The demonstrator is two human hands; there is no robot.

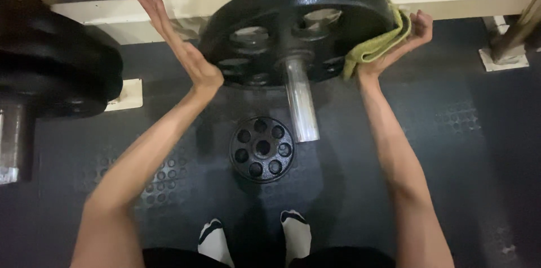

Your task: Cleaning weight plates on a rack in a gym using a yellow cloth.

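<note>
The left hand, fingers spread flat, braces the big black weight plate on its bar while the right hand, its grip clamped on a yellow-green cloth, presses the plate's right rim.

We see open floor right of the bar; the small plate and stacked plates block the left.

A large black weight plate sat on a steel bar sleeve. The person's left hand lay flat and open against its left rim. The right hand pressed a yellow-green cloth to its right rim, fingers curled around the cloth. A smaller black plate lay on the dark rubber floor below, just ahead of two white-socked feet.
</note>
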